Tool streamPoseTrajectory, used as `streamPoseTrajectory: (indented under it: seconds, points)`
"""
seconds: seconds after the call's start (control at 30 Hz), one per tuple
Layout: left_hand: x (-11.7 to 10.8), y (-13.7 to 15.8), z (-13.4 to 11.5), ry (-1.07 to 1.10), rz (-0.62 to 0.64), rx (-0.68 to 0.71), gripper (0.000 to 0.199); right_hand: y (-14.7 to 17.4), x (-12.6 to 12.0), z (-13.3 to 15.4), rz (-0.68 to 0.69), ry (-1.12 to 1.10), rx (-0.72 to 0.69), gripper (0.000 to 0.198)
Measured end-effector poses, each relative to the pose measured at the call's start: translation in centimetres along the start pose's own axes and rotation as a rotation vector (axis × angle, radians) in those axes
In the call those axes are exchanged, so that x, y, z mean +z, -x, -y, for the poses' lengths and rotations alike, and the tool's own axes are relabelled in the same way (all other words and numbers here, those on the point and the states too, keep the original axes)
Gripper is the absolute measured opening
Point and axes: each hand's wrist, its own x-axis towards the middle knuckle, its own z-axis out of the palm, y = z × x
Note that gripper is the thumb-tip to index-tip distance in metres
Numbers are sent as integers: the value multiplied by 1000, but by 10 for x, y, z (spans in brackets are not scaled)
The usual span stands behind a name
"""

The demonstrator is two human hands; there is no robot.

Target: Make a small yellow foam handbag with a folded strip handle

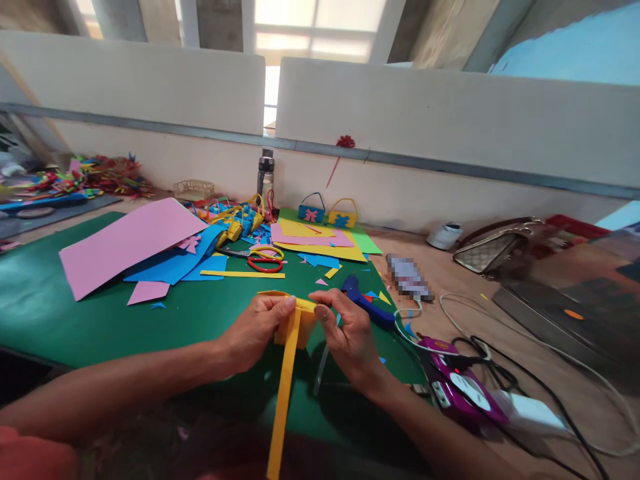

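Over the front of the green table, my left hand (256,331) is closed on a small yellow craft bag (304,333), its thumb pressing on the top. A long yellow strip (283,407) hangs from the bag down towards my lap. At the bag's right top edge, the thumb and index finger of my right hand (353,337) pinch the corner. Just beyond my right hand lies a blue glue gun (370,305). A clear glue stick (321,370) shows below my right fingers, partly hidden. Whatever lies inside the bag cannot be seen.
Scissors (265,257) and a flat yellow strip (243,274) lie ahead, near pink (133,243) and blue sheets (175,257). Two little bags with bows, one blue (311,213) and one yellow (343,215), stand behind. A phone (410,277), purple power strip (457,383) and cables are right.
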Motion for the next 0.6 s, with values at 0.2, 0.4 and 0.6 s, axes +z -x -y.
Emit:
streamPoseTrajectory:
  seconds: [0.2, 0.4, 0.6]
  points:
    - [2, 0, 0, 114, 48, -87, 29, -4, -3, -1, -19, -29, 116, 27]
    - [-1, -7, -7, 250, -32, -35, 33, -6, -11, 3, -57, -47, 207, 26]
    - [-7, -12, -16, 309, -91, 12, 20, -7, -12, 11, 284, -299, 492, 39]
